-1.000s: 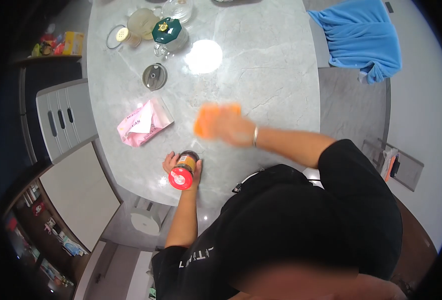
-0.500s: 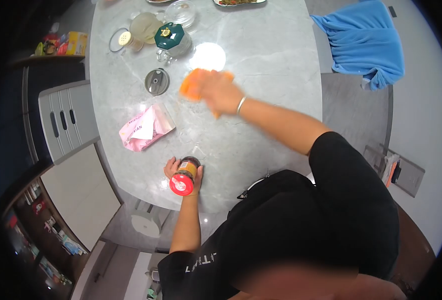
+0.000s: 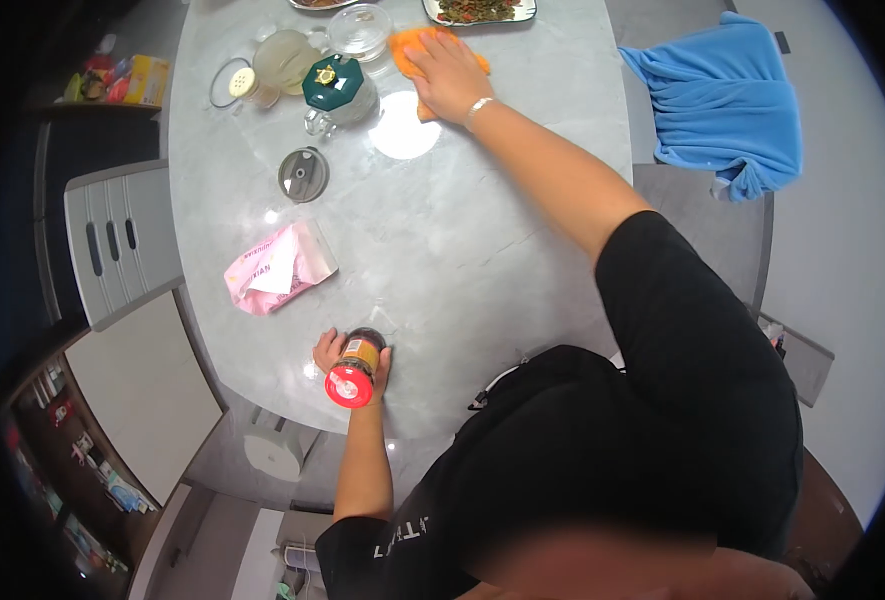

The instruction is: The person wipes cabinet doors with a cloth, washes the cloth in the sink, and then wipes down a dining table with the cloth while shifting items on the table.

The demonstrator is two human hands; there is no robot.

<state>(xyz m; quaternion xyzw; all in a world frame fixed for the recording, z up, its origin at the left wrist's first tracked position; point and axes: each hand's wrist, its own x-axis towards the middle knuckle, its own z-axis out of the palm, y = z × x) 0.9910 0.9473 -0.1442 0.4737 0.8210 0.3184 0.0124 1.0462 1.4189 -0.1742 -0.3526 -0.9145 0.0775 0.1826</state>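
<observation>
My left hand (image 3: 327,348) is wrapped round a glass jar (image 3: 360,356) with a red lid (image 3: 348,386) and a yellow label, near the table's front edge. The jar is dark inside and its lid faces toward me. At the far side of the table, my right hand (image 3: 445,80) holds an orange cloth (image 3: 414,50) pressed against the tabletop. Just beyond that hand lies a plate of food (image 3: 478,10). A clear plastic container (image 3: 360,32) stands to its left.
On the grey marble table (image 3: 502,190) are a pink tissue pack (image 3: 280,268), a round dark lid (image 3: 303,174), a glass pot with a green lid (image 3: 332,84), a shaker (image 3: 245,84) and a pale jug (image 3: 286,62). A blue cloth (image 3: 727,100) hangs over a chair at right.
My right hand has moved farther away across the table with the orange cloth, close to the food plate. The left hand stays on the jar; the whole view has shifted slightly.
</observation>
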